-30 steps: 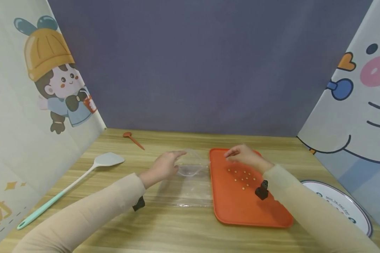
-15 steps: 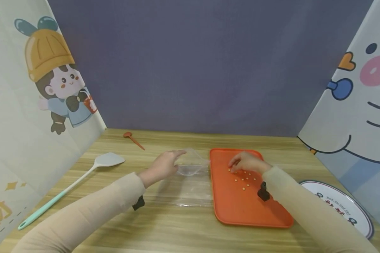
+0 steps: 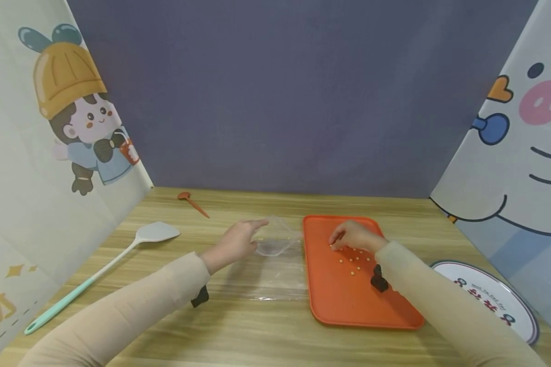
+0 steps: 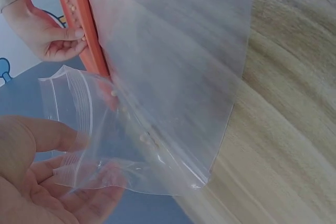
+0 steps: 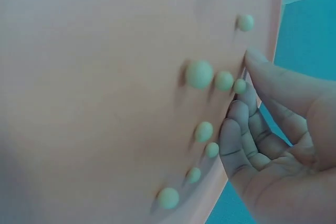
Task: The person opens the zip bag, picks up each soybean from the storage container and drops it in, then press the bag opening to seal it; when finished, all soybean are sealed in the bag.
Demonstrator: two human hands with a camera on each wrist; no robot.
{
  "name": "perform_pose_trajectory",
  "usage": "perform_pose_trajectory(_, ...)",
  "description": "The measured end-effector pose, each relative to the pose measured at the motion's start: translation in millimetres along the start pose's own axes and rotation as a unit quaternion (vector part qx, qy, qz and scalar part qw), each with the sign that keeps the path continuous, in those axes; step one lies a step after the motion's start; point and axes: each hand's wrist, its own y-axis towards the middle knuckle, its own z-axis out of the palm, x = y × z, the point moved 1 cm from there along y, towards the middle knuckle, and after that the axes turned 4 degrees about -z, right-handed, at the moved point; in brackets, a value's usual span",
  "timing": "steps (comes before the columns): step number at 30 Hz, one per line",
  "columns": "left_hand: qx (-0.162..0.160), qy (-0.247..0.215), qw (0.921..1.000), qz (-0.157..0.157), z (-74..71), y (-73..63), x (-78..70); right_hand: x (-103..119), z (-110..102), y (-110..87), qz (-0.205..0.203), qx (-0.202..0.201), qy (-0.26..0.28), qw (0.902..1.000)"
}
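Note:
A clear zip-lock bag (image 3: pixel 275 275) lies on the table, its mouth raised and spread. My left hand (image 3: pixel 235 244) grips the bag's mouth, with the thumb and fingers (image 4: pixel 100 198) about the zip edge in the left wrist view. A pale bead-like spot (image 4: pixel 114 93) shows through the plastic; whether it is inside I cannot tell. To the right, several pale yellow soybeans (image 3: pixel 352 273) lie scattered on the orange tray (image 3: pixel 349 306). My right hand (image 3: pixel 355 237) is low over the tray's far left part, thumb and fingertips pinching a soybean (image 4: pixel 83 38) there.
A white-headed spatula (image 3: pixel 158 232) with a mint handle lies at the left. Behind it is a small red-brown spoon (image 3: pixel 193 204). A white printed plate (image 3: pixel 482 285) sits right of the tray, partly under the right sleeve. Printed cloth walls enclose the table.
The right hand has come down from above the tray's far part to the soybeans, and its fingertips have closed at one. The left hand and the bag have stayed in place.

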Motion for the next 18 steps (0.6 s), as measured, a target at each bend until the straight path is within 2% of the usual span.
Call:
perform_pose_trajectory(5, -0.005, 0.010, 0.9999, -0.001, 0.3, 1.0, 0.7, -0.3, -1.6, 1.9, -0.007, -0.009, 0.012, 0.9999)
perform_pose_trajectory(12, -0.006, 0.007, 1.0000, 0.003, 3.4, 3.1, 3.6, 2.1, -4.1, 6.6, 0.004, -0.043, 0.057, 0.9974)
perform_pose_trajectory(18, -0.006, 0.008, 0.9999, 0.001, 4.0, 3.3, 3.9, 16.6, -3.7, 3.3, -0.015, -0.055, 0.103, 0.9931)
